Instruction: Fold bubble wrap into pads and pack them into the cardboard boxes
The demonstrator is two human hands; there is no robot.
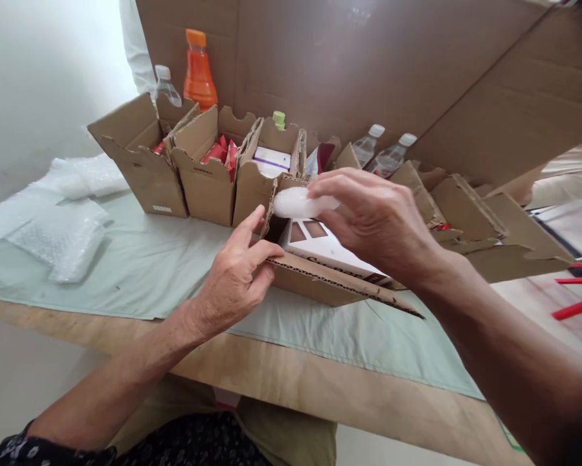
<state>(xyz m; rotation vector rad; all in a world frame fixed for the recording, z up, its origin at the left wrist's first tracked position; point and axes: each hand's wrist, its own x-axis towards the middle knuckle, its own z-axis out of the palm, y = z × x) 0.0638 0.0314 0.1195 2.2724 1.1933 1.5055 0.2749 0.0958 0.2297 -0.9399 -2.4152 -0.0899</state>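
My right hand [373, 220] pinches a white piece of packing foam [295, 202] between thumb and fingers, just over the opening of a cardboard box [314, 288]. Inside that box lies a white carton [334, 249] with brown window-like panels and dark lettering, partly covered by my right hand. At the box's left front corner my left hand [237, 275] grips the cardboard edge, one finger stretched up along the side and others at the front rim. The foam's right end is hidden by my fingers.
Behind stand several open cardboard boxes [206, 188] holding packets, cartons and bottles, including an orange bottle [200, 74]. Bubble wrap [72, 239] lies at left on the green cloth [159, 278]. A tall cardboard panel [320, 71] rises behind. Red-handled tool [579, 304] is at right.
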